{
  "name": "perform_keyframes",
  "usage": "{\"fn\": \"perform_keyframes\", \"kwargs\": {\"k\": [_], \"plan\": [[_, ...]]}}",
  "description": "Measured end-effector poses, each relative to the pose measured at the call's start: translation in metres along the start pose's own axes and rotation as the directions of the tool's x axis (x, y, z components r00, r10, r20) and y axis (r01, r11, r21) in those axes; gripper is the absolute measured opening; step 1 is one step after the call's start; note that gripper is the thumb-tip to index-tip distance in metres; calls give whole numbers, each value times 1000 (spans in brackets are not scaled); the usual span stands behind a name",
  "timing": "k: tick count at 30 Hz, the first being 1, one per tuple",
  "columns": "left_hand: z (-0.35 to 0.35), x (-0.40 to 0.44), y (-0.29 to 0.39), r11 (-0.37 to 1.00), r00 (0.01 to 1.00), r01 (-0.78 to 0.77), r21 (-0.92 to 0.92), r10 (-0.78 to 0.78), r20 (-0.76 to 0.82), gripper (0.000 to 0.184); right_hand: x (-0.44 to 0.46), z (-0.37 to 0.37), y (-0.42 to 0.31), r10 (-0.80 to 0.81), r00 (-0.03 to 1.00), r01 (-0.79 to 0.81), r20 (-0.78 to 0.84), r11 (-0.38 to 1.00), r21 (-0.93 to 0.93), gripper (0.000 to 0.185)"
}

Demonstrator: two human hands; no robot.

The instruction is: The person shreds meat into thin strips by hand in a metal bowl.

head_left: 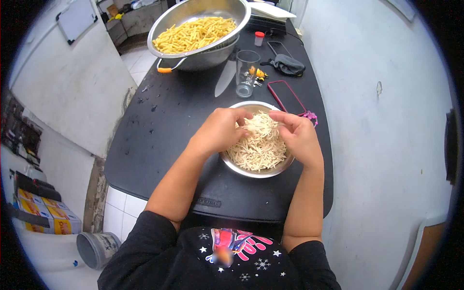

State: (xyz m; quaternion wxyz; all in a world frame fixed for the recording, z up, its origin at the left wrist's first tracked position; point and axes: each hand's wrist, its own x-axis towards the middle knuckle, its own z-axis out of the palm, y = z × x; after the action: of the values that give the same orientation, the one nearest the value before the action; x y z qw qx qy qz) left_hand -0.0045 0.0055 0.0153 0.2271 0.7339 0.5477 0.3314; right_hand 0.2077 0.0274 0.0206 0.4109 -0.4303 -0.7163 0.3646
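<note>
Both left hand [220, 129] and right hand [300, 137] have half-curled fingers [286, 117] at the shreds [258, 150] in the bowl [258, 174], grip unclear, seemingly loosening them, which calls for gentle parting next.

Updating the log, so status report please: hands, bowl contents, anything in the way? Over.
Left hand and right hand curled at the pale shreds, grip unclear. Shreds heaped in metal bowl. Clear glass stands beyond, not blocking.

shreds [258, 155] are held in the bowl [256, 174] on the table [159, 159], and there, a glass [245, 91] is set behind, a knife [224, 81] laid left of it, strips [195, 36] piled in the basin [215, 8] beyond.
</note>
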Motion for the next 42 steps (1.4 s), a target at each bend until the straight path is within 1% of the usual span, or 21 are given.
{"fn": "perform_keyframes", "kwargs": {"k": [2,5,8,11,12,14,16,17,19,20,22,23,25,27,28,31,34,36,38,41,42], "plan": [[-2,-2,4,995,1000,-11,94,10,10,33,-1,-4,-2,-33,999,34,14,996,-86,24],[-9,-7,16,990,991,-33,134,14,133,34,-3,-4,-9,-70,995,88,71,952,-292,23],[11,-9,12,936,983,-185,300,172,69,32,-11,15,-5,-155,981,190,114,855,-482,26],[16,0,10,968,990,36,249,-69,125,31,-2,17,7,0,998,26,60,904,-428,25],[13,1,12,974,990,61,220,-87,107,31,-2,11,-2,74,996,-45,56,914,-404,28],[4,0,16,981,989,113,156,-126,79,31,-4,6,-5,66,998,-66,-11,945,-320,29],[5,-3,11,991,999,-27,134,31,-24,30,-4,3,-11,98,995,-100,-21,953,-285,31],[6,-5,10,987,991,-97,127,107,-77,30,-4,3,-9,62,998,-67,-29,962,-264,30],[3,-7,15,958,973,-187,219,211,-91,29,-5,4,-2,-9,999,-1,-45,975,-224,27],[2,-8,18,937,961,-229,264,261,-93,28,-6,3,-1,1,999,-9,-35,971,-238,25],[4,-9,24,934,957,-288,213,278,76,28,-5,-1,-3,20,1000,-24,-15,964,-265,21],[7,-10,27,931,944,-315,183,287,160,28,-5,-2,-6,81,995,-64,49,955,-289,20],[22,-12,30,899,944,-312,307,258,203,30,-4,-4,-11,204,964,-136,173,930,-342,17],[31,-13,36,881,954,-269,390,188,233,31,-3,-4,-6,214,962,-129,170,904,-408,17],[41,-9,27,850,957,-275,449,198,211,26,-4,-3,-3,220,961,-127,168,889,-440,17],[47,2,15,891,963,-242,384,172,206,20,-4,-5,1,183,966,-101,181,917,-387,17],[33,3,11,987,993,-114,113,109,49,16,-2,-6,3,118,985,-67,127,936,-344,17],[22,5,17,997,999,10,-78,-14,-47,14,2,-3,9,105,991,-93,79,985,-147,16],[23,12,6,939,987,112,-324,-143,-71,12,2,0,9,91,993,-94,70,995,41,20],[19,15,7,711,972,209,-672,-227,61,12,2,18,3,69,998,-69,7,978,199,22],[19,16,7,708,975,198,-677,-214,61,12,2,21,1,85,996,-78,-37,983,165,22]]}}
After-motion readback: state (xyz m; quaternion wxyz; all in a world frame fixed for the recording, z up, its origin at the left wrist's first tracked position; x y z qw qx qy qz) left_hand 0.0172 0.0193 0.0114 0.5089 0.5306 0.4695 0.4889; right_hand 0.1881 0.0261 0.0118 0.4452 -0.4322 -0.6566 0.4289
